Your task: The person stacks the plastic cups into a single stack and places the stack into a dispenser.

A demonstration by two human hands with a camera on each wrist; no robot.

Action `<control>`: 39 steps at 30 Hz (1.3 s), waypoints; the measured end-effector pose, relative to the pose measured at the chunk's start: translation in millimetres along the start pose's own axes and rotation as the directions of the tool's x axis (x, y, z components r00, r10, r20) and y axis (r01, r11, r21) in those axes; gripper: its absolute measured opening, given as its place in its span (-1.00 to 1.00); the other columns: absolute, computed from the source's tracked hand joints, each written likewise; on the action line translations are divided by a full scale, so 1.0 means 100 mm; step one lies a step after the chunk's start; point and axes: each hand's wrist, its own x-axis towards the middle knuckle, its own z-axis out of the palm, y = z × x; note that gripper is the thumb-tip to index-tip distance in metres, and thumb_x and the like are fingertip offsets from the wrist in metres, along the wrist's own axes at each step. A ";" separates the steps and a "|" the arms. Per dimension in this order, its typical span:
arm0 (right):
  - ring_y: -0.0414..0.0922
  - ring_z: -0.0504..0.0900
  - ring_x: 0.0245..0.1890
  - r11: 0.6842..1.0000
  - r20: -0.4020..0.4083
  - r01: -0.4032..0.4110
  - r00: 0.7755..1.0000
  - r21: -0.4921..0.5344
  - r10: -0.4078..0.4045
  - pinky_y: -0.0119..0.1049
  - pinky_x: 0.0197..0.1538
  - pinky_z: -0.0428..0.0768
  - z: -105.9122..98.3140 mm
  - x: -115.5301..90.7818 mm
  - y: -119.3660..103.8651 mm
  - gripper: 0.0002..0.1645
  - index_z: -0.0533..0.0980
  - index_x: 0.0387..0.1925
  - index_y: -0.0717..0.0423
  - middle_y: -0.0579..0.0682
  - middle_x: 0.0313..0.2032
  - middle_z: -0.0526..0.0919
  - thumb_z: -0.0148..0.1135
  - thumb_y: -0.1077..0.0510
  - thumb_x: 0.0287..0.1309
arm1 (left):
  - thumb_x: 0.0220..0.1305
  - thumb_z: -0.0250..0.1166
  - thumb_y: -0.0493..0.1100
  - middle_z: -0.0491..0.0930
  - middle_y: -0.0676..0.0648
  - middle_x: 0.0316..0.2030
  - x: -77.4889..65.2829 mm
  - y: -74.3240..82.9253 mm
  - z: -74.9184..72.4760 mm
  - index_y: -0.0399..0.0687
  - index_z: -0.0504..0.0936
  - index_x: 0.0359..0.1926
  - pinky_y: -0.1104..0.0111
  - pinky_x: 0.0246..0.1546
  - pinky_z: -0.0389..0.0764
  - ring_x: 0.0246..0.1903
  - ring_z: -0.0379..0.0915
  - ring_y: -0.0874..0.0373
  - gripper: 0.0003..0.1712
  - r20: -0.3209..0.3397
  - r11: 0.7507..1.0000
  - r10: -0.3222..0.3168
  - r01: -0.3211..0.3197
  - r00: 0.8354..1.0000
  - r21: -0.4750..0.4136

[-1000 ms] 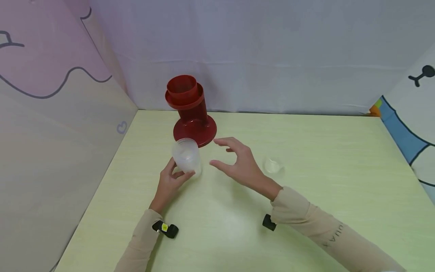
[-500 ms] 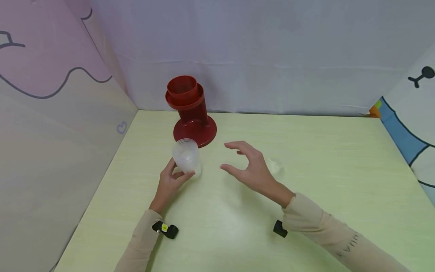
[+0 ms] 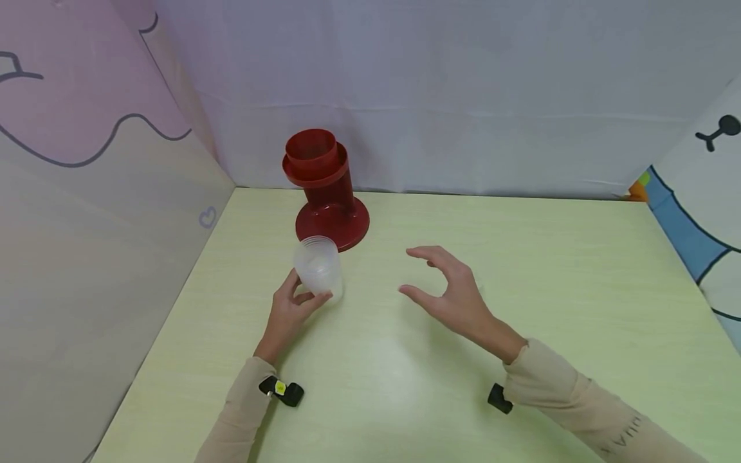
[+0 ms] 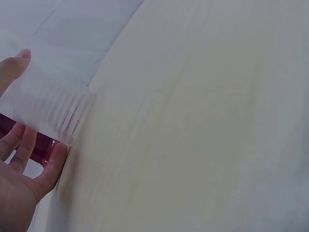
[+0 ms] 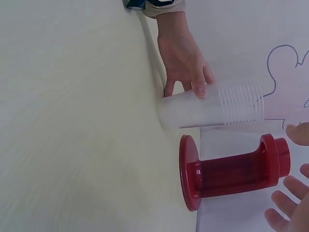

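Note:
A nested stack of clear plastic cups (image 3: 318, 265) stands upright on the table, open ends up. My left hand (image 3: 289, 315) grips it low down, thumb on one side and fingers on the other; the left wrist view also shows the stacked cup rims (image 4: 72, 113). Just behind the stack is a red cup dispenser (image 3: 330, 206) with a round base and a tube-like top. To the right, my right hand (image 3: 457, 299) hovers above the table, thumb and fingers spread in a C shape with nothing between them. It hides nearly all of a single clear cup.
The pale yellow-green table (image 3: 376, 399) meets a grey-white cloth backdrop (image 3: 440, 96) behind the dispenser. Printed side panels (image 3: 116, 212) flank it at left and right.
My right hand has drawn away from the stack, moving right and slightly nearer, and now covers the lone clear cup seen earlier. The left hand and the stack have stayed put.

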 end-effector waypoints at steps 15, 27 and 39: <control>-0.07 0.46 0.11 0.991 -0.114 -0.043 0.993 -0.128 0.029 -0.08 0.17 0.39 -0.25 -0.12 0.17 -0.37 0.52 0.05 0.13 -0.02 0.03 0.57 0.51 0.22 -0.15 | 0.06 0.45 -0.02 0.36 0.01 0.18 -0.01 0.02 0.00 0.30 0.25 0.33 0.35 -0.07 0.58 -0.06 0.52 -0.03 -0.17 -0.004 1.000 -0.005 0.005 1.000 0.002; 0.14 0.23 0.26 0.966 -0.233 -0.166 0.965 -0.196 0.118 0.28 0.16 0.15 -0.43 -0.24 0.36 -0.32 0.49 0.08 0.19 0.15 0.19 0.40 0.51 0.27 -0.18 | 0.09 0.43 -0.12 0.33 -0.05 0.22 -0.02 0.13 0.01 0.15 0.22 0.37 0.35 -0.04 0.56 0.01 0.46 -0.08 -0.15 0.010 0.999 -0.038 0.038 0.999 0.010; 0.14 0.27 0.22 0.939 -0.166 -0.304 0.946 -0.163 0.278 0.12 0.12 0.38 -0.53 -0.31 0.51 -0.08 0.26 0.30 0.17 0.17 0.24 0.30 0.49 0.15 -0.09 | 0.11 0.41 -0.16 0.35 -0.08 0.20 -0.07 0.36 0.02 0.06 0.23 0.36 0.34 -0.03 0.56 0.02 0.45 -0.08 -0.18 0.013 0.998 -0.056 0.056 0.998 0.017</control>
